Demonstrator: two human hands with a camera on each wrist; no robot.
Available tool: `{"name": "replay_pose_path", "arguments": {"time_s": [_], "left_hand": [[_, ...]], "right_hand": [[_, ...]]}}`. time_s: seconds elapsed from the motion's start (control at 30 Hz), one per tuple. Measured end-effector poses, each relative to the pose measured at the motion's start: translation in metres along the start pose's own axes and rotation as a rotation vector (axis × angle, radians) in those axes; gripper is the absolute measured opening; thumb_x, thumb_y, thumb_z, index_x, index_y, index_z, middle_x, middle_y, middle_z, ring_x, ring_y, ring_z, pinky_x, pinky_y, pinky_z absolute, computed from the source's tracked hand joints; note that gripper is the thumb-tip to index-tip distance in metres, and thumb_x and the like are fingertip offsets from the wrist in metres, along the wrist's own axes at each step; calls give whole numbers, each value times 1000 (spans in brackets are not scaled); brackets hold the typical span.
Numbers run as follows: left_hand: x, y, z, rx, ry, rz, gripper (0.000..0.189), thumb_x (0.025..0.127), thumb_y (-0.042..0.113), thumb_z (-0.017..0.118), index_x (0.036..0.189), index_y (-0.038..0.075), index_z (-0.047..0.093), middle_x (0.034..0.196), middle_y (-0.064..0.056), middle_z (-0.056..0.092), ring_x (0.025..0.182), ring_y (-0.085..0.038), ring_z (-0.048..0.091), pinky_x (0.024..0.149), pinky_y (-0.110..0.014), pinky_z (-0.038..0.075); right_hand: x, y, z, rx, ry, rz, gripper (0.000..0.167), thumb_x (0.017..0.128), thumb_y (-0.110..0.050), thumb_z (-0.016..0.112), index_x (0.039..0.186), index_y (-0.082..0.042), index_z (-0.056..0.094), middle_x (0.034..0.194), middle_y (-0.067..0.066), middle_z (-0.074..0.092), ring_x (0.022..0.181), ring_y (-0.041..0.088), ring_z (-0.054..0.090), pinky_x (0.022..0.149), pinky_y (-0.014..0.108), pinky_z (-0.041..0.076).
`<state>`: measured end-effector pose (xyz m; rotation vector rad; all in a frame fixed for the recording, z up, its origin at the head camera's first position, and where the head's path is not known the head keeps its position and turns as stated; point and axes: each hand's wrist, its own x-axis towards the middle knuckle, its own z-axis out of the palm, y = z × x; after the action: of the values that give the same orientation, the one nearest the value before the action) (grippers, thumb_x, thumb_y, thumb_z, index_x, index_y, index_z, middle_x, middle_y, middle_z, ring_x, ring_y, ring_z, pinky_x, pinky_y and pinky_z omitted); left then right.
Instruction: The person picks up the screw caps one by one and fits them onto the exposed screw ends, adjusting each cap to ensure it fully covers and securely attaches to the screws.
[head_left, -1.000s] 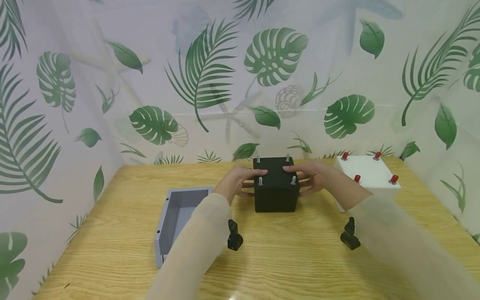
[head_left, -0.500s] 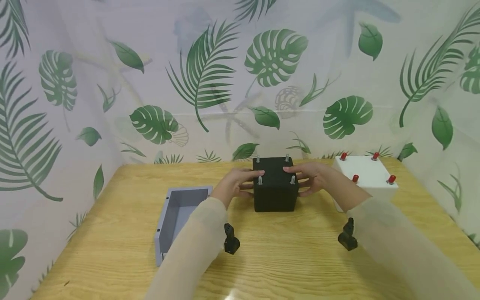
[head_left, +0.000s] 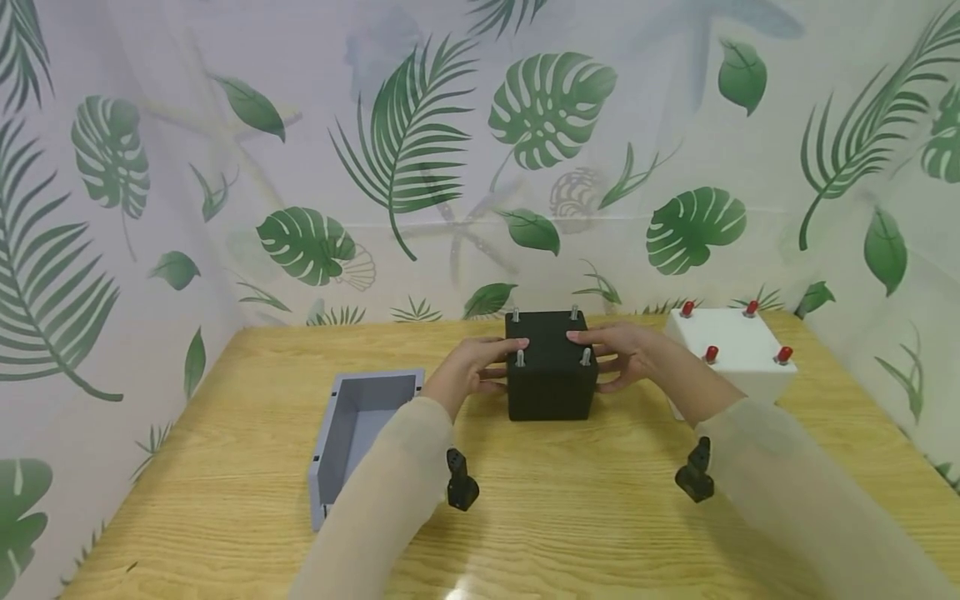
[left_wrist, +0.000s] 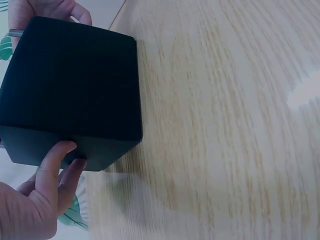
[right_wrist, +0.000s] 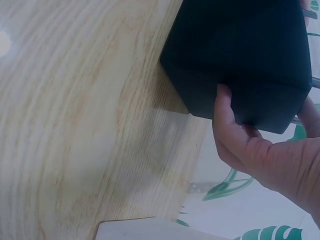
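Observation:
A black box [head_left: 551, 396] with several metal posts [head_left: 586, 358] standing up from its top corners sits at the back of the wooden table. My left hand [head_left: 474, 363] holds its left side, thumb on the top face and fingers spread along the side. From the right, my right hand [head_left: 628, 350] grips it the same way. Both wrist views show the box [left_wrist: 70, 80] filling much of the picture, with fingertips of the near hand [right_wrist: 265, 155] against its side. Whether the box is lifted off the table I cannot tell; parts of the fingers are hidden.
To the right stands a white box [head_left: 731, 340] with red-capped posts [head_left: 711, 354]. A grey open tray [head_left: 327, 433] lies on the left, partly covered by my left sleeve [head_left: 397, 483]. A leaf-patterned cloth [head_left: 450, 167] hangs behind the wooden table [head_left: 570, 517].
My left wrist and thumb have shifted slightly left against the black box. The box and my right hand look nearly the same as before.

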<state>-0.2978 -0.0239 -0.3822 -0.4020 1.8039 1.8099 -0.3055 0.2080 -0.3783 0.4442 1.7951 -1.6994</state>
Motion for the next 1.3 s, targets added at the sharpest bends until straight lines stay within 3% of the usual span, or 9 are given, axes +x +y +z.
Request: {"name": "replay_pose_path", "arguments": {"time_s": [0.23,0.47,0.6,0.8,1.1,1.3], "left_hand": [[-3,-4,-1,20,-19,3,81,80,28,77,147,10,34,140,-13,47,127,-32,47,95,-45,50],[-8,-12,0,-2,-27,12,80,80,26,77,146,9,34,140,-15,47,126,-34,48,93,-47,51],[-11,-16,0,7,-24,19,81,80,27,77,146,10,35,141,-14,46,126,-34,48,90,-46,52],[-15,-18,0,27,-19,37,79,80,31,77,146,12,36,138,-13,49,124,-32,51,88,-44,54],[-18,-21,0,46,-21,46,77,81,30,76,145,10,37,138,-13,50,123,-31,52,86,-44,54],[-25,-26,1,60,-28,58,77,81,30,75,145,9,37,137,-14,51,122,-32,52,82,-43,56]], "right_hand": [[-15,2,6,-55,-27,-25,44,87,-38,68,114,-14,44,127,10,44,125,32,37,85,47,51],[-21,10,7,-103,-47,-56,67,89,-38,64,140,-10,30,134,13,41,126,34,37,83,47,52],[-24,13,7,-106,-53,-62,64,89,-39,65,137,-10,35,126,10,45,120,31,43,82,44,52],[-26,15,8,-113,-52,-78,63,89,-40,64,137,-10,35,128,11,44,120,30,44,82,43,51],[-30,16,9,-145,-70,-84,84,91,-40,61,151,-6,12,147,21,26,128,35,37,82,43,52],[-37,21,11,-160,-76,-83,84,91,-41,61,150,-5,13,145,21,27,128,36,38,82,44,53]]}}
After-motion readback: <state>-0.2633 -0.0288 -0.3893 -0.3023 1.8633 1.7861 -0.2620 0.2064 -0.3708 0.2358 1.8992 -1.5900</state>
